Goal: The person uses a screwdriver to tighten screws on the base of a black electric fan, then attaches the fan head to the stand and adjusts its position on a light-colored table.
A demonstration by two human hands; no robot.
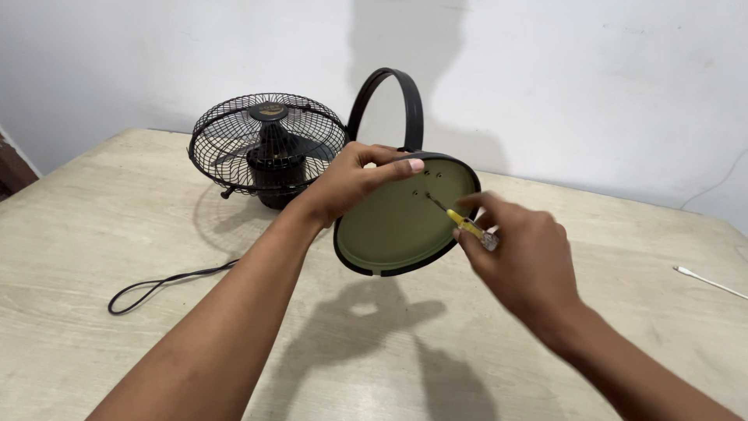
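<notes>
In the middle of the frame, the left hand [354,178] holds up a round fan base [401,222]. Its fingers grip the top edge, and the green underside faces us with a black rim around it. The base is lifted above the desk [93,234] and tilted. A black curved bracket [389,105] sticks up behind it. The right hand [522,261] is closed around a small screwdriver [466,224] with a yellow and clear handle. The tip of the screwdriver touches the green underside near some small holes. In the upper left of the frame, a black fan head [269,144] with a wire cage rests on the desk. A black cord [167,282] lies on the desk at the left. At the right edge, a thin white cable [709,281] lies on the desk.
</notes>
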